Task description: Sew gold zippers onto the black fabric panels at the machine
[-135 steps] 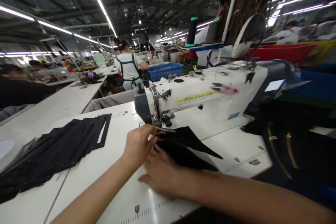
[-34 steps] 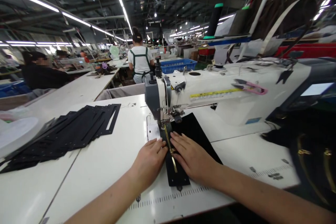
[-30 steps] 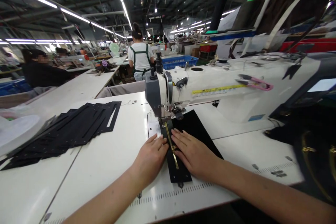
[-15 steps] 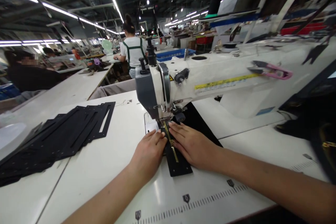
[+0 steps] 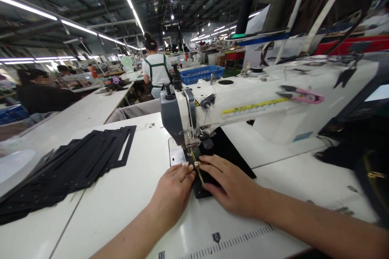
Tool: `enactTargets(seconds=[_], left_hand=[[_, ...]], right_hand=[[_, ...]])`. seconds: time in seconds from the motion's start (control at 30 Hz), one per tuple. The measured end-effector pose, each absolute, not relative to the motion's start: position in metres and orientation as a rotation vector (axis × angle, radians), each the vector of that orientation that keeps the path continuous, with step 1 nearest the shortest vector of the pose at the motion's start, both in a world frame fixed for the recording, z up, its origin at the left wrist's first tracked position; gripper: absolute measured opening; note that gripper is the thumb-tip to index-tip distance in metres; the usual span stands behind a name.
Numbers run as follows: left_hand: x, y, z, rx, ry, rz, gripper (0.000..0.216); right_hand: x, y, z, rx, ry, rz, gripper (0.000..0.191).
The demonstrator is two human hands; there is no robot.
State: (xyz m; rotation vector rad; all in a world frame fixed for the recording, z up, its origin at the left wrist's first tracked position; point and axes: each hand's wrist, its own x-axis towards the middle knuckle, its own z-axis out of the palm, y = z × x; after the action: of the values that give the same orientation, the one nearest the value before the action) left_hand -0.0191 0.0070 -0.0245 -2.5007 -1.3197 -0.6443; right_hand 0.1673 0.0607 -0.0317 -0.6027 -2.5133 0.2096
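Observation:
A black panel (image 5: 240,166) lies under the needle area of a white sewing machine (image 5: 243,101). Along its narrow front part runs a gold-toothed zipper (image 5: 201,178) with a gold slider, its far end reaching the presser foot (image 5: 190,150). My left hand (image 5: 174,188) has its fingers together and bent at the panel's left edge; its thumb is hidden. On the other side, my right hand (image 5: 231,182) rests on the panel with fingers apart, fingertips beside the zipper.
Overlapping black cut panels (image 5: 91,158) with slots are fanned out at the left, near a white round item (image 5: 16,166). Pink-handled snips (image 5: 304,95) sit on the machine arm. A blue basket (image 5: 202,75) and a person (image 5: 156,68) are beyond. Ruler marks (image 5: 237,240) line the table front.
The panel and zipper have moved farther under the machine, with less of the front part showing. My right hand's fingers have spread and drawn back from the presser foot. The view has shifted slightly.

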Motion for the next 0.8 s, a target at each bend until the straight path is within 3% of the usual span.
enactTargets(seconds=[0.13, 0.3, 0.43, 0.8], left_hand=[[-0.017, -0.001, -0.026, -2.487, -1.365, -0.640, 0.022], [-0.017, -0.001, -0.027, -2.479, -1.388, -0.659, 0.022], [-0.017, 0.001, -0.027, -2.481, -1.373, -0.669, 0.021], [-0.021, 0.011, -0.026, -2.527, -1.353, -0.670, 0.021]], right_hand=[[0.176, 0.041, -0.036, -0.597, -2.544, 0.184, 0.044], [0.174, 0.042, -0.037, -0.632, -2.593, 0.201, 0.043], [0.171, 0.047, -0.033, -0.713, -2.560, 0.246, 0.060], [0.166, 0.055, -0.033, -0.691, -2.605, 0.224, 0.052]])
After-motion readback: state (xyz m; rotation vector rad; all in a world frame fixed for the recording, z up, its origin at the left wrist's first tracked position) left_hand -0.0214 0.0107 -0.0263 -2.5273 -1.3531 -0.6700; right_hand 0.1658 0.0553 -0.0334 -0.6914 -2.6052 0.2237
